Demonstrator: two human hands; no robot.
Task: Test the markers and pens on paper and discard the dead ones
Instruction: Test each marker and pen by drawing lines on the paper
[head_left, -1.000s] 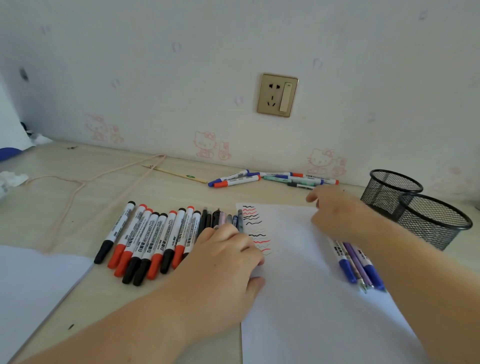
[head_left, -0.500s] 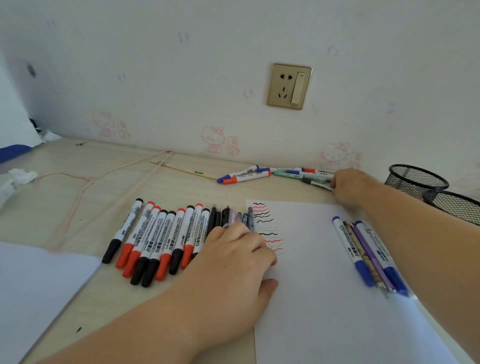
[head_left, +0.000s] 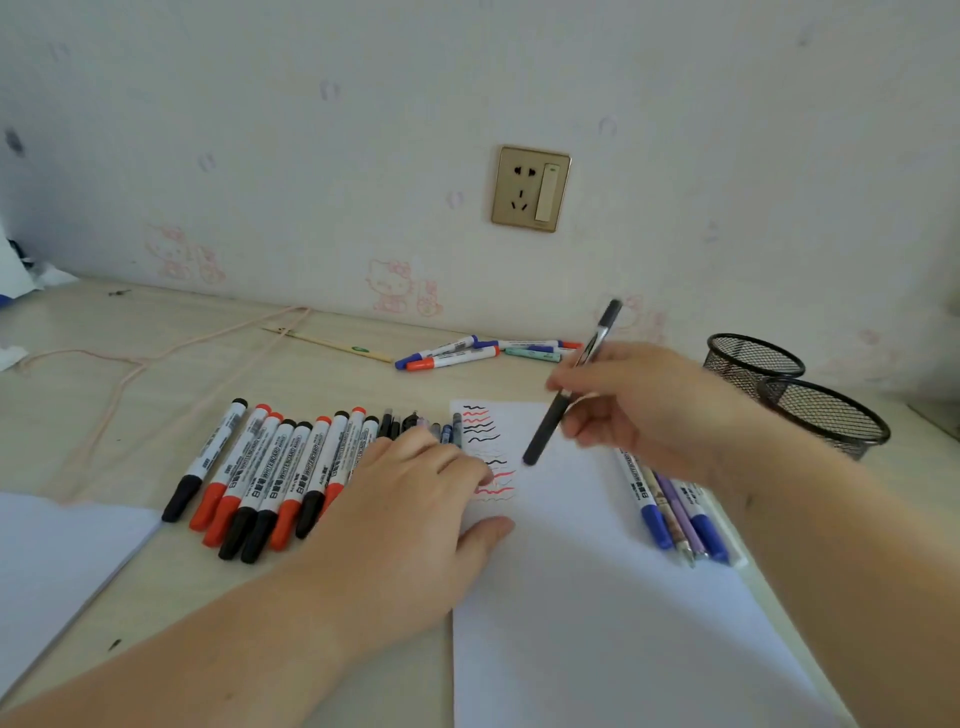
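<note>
My right hand (head_left: 644, 410) holds a black marker (head_left: 550, 426) in the air above the white test paper (head_left: 597, 597), its capped lower end hanging over the sheet's top part. Red and black wavy test lines (head_left: 485, 447) run down the paper's upper left. My left hand (head_left: 415, 514) rests flat on the paper's left edge, fingers straight, covering the ends of some pens. A row of black and red whiteboard markers (head_left: 265, 478) lies to its left. Several blue and purple pens (head_left: 675, 514) lie on the paper's right side.
A small pile of markers (head_left: 483, 353) lies by the wall at the back. Two black mesh pen cups (head_left: 810, 405) lie at the right. A second white sheet (head_left: 57, 566) sits at the lower left, a pink cord (head_left: 156, 353) and a wooden stick (head_left: 332, 345) at the back.
My right hand reached to the pile by the wall, took a black marker and brought it back over the paper. My left hand stayed on the sheet.
</note>
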